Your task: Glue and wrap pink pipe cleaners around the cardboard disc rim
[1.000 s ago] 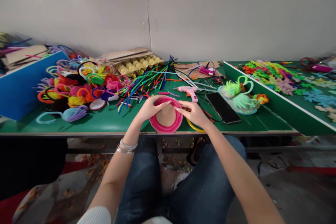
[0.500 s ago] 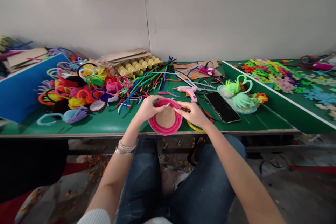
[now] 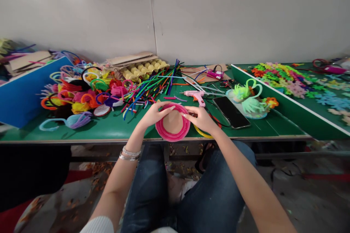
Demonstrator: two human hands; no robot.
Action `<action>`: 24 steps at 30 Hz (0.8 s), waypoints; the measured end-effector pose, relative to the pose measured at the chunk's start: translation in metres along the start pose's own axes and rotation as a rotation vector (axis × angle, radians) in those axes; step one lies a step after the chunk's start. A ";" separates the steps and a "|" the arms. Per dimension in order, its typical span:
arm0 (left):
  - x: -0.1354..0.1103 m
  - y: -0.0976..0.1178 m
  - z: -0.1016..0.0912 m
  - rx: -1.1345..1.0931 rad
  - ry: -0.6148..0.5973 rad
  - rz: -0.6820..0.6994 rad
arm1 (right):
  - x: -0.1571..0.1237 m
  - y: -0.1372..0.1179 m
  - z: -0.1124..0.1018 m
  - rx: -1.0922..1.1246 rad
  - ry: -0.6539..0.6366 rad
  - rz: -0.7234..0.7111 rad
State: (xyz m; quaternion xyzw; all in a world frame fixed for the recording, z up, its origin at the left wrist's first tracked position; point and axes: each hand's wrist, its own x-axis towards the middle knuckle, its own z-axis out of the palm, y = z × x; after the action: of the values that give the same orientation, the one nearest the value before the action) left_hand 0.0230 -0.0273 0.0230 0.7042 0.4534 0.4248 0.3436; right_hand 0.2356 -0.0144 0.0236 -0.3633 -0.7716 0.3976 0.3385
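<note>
A round pink basket with fuzzy coiled walls (image 3: 172,138) and a tan cardboard-like base is tilted towards me at the table's front edge. My left hand (image 3: 153,115) grips its upper left rim, thumb over the inside and fingers behind. On the upper right rim, my right hand (image 3: 201,119) closes with its thumb and fingers; some fingertips are hidden behind the wall. A pink glue gun (image 3: 197,97) lies just beyond my right hand. Beside that hand, a yellow curved strip (image 3: 202,132) rests on the table.
Left stands a pile of colourful pipe-cleaner figures (image 3: 87,94) by a blue divider (image 3: 35,89). Loose pipe cleaners (image 3: 153,89) and an egg carton (image 3: 143,70) lie behind the basket. To the right are a phone (image 3: 231,112), green fuzzy swans (image 3: 253,105) and another divider (image 3: 284,105).
My left thumb has shifted slightly along the inside of the rim. Both hands stay on the basket, which has barely moved.
</note>
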 end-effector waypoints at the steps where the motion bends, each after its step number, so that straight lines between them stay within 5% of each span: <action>1: 0.000 0.000 0.001 -0.020 0.008 0.005 | 0.000 0.000 0.000 0.002 0.002 0.001; 3: 0.000 0.000 0.001 -0.087 0.093 0.019 | 0.000 0.000 0.000 0.006 0.006 0.004; 8: -0.007 -0.008 -0.012 -0.303 0.544 -0.087 | 0.000 -0.001 -0.002 0.029 0.009 0.038; 11: -0.022 -0.015 -0.030 -0.439 0.632 -0.183 | 0.002 0.000 -0.002 0.052 0.007 0.056; 15: -0.056 -0.022 -0.056 -0.698 0.775 -0.097 | 0.005 0.006 -0.002 0.090 0.016 0.064; 21: -0.117 -0.021 -0.080 -1.158 0.696 0.083 | 0.007 0.006 -0.002 0.136 0.024 0.079; 24: -0.135 -0.020 -0.086 -1.135 0.644 0.083 | 0.007 0.004 -0.002 0.137 0.014 0.073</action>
State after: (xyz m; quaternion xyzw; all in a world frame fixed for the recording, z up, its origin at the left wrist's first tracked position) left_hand -0.0927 -0.1369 0.0013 0.2679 0.2113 0.8009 0.4921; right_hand 0.2353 -0.0061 0.0224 -0.3699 -0.7265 0.4591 0.3530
